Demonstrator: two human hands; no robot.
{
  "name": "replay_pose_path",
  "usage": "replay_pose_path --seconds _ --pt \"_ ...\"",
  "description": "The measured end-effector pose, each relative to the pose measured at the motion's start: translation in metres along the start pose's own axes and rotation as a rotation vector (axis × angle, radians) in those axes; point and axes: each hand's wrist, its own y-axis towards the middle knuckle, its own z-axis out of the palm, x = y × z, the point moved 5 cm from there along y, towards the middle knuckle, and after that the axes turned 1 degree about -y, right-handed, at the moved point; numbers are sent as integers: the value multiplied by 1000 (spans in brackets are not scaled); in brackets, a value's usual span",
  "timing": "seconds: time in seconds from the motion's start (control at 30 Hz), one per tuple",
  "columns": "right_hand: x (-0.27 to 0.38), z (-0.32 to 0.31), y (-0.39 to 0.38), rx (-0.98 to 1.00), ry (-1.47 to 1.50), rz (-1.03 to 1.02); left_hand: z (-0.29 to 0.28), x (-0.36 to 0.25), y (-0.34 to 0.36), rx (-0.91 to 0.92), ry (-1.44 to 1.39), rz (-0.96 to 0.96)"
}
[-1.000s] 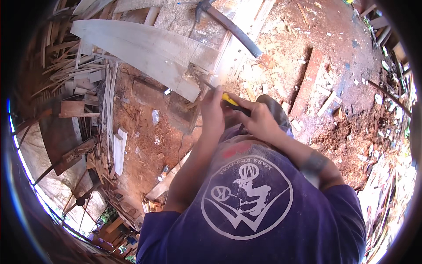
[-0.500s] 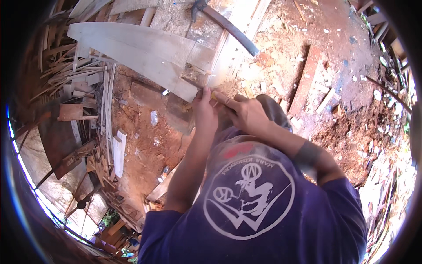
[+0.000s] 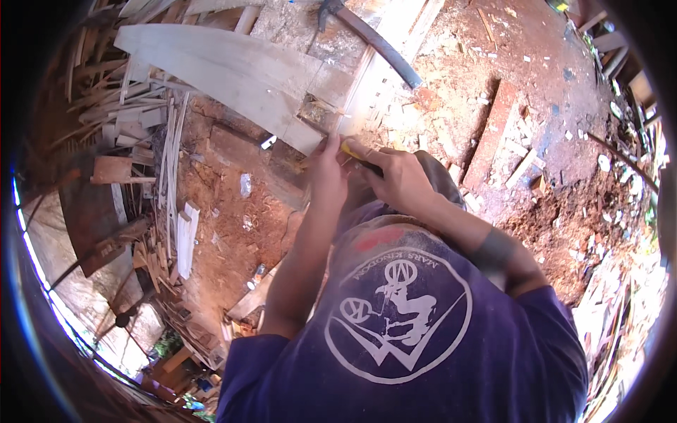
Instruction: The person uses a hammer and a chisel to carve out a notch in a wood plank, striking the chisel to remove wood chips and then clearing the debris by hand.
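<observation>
Yellow-and-black tool [image 3: 346,148] gripped by right hand [image 3: 407,182], mid-frame; left hand [image 3: 328,173] curled beside, whether pinching cannot be told; hammer [image 3: 376,44] laid upper centre.

The right fingers [image 3: 365,151] grip a yellow handle [image 3: 345,148] close beside the left fingers [image 3: 331,149].
</observation>
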Motion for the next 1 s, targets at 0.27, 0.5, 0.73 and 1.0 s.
replay_pose_path --seconds 0.27,0.5,0.73,1.0 --pt "-42 -23 -63 -31 399 130 36 28 -35 342 125 -124" --pt "-31 -74 -97 64 405 533 28 2 -9 115 233 30" --pt "-15 -81 -74 -28 226 329 33 8 35 -15 -118 199" --pt "24 -77 -53 -121 -84 19 27 16 51 -63 30 609"
